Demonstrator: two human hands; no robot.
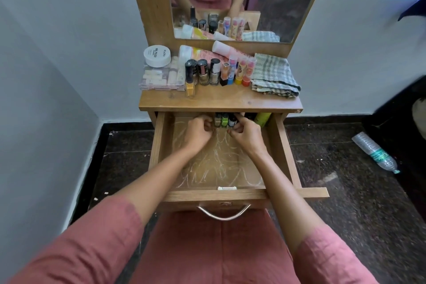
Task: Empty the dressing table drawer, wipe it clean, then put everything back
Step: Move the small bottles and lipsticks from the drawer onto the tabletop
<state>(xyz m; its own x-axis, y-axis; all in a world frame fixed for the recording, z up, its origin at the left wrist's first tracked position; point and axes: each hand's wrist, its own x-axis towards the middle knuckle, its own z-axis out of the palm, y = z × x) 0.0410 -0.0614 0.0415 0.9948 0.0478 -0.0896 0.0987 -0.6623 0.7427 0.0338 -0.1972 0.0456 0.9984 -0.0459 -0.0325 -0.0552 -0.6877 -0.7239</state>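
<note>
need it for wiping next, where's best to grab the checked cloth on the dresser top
Pinch the checked cloth at its front edge, where the folded layers stack up, coming from the front right. It lies flat, and the lipsticks stand close on its left, so that side is crowded.

water bottle (374,152): clear plastic, green label, lying on its side on the floor off to the right
floor (345,180): dark speckled stone, a few pale crumbs scattered about
walls (69,41): plain white-ish, with black skirting (103,132) along the bottom
</note>
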